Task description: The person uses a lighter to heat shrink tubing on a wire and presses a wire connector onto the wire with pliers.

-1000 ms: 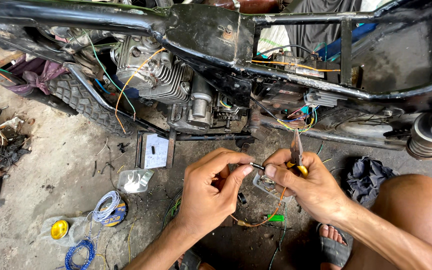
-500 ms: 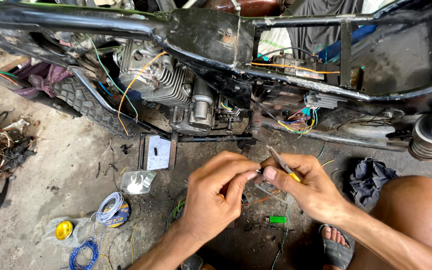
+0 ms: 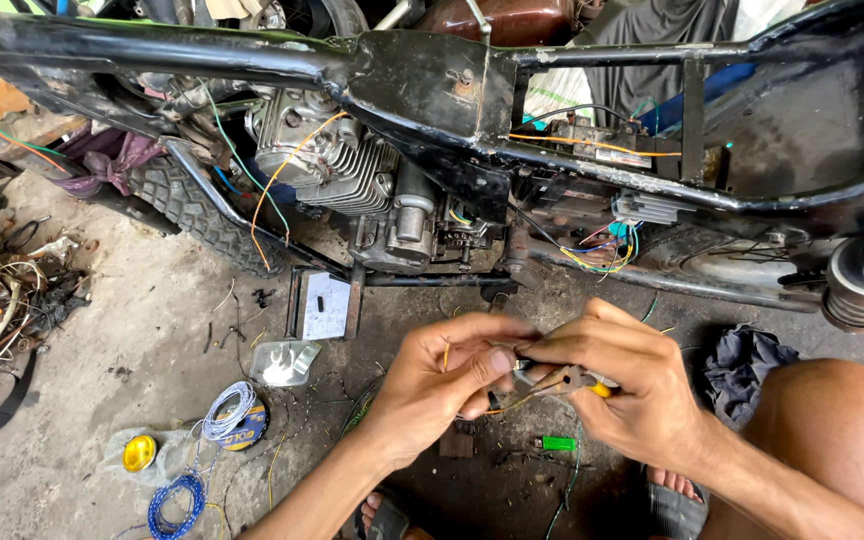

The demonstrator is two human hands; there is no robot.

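An orange wire (image 3: 515,402) is pinched between the thumb and fingertips of the left hand (image 3: 439,385), the fingers being drawn together on it just beside the right hand (image 3: 624,392). A small tool with a yellow-tipped handle (image 3: 588,383) is gripped in the right hand, whose fingers are closed around it (only the end of the handle and a little dark metal can be seen, so the kind of tool cannot be told). The two hands are held touching at the fingertips, low over the oily concrete floor (image 3: 112,350), in front of a stripped black motorcycle frame (image 3: 422,60). The finned engine (image 3: 347,170) is seen mounted under the frame, with loose coloured wiring (image 3: 607,250) hung to its right. On the floor below the hands a small green piece (image 3: 558,443) is laid. Further left, a white wire coil (image 3: 227,410), a blue wire coil (image 3: 174,497) and a round yellow cap (image 3: 139,453) are spread near one another. A dark rag (image 3: 747,365) is bunched beside the person's bare knee (image 3: 832,440).
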